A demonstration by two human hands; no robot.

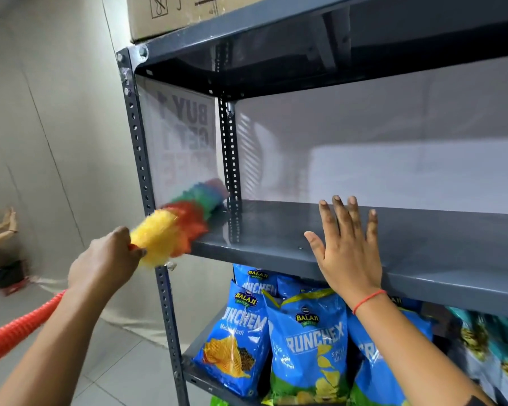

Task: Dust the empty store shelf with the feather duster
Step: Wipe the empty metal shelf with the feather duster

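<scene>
The grey metal shelf [364, 244] is bare from its left front corner to the right edge of the view, and the room above it is open up to the shelf board overhead. The feather duster [185, 218], with yellow, red, green and blue fluff, lies across the left front corner, its tip near the perforated back post [230, 159]. The left hand [106, 259] is closed around the duster's orange ribbed handle [15, 332]. The right hand [346, 247] is flat and open, fingers spread, on the front edge of the shelf.

Through the side panel the mirrored words "BUY 1 GET 1" can be read. On the lower shelf stand blue snack bags [308, 347] marked "BALAJI WAFERS" and "CRUNCHEX". A cardboard box [170, 16] sits on top of the rack.
</scene>
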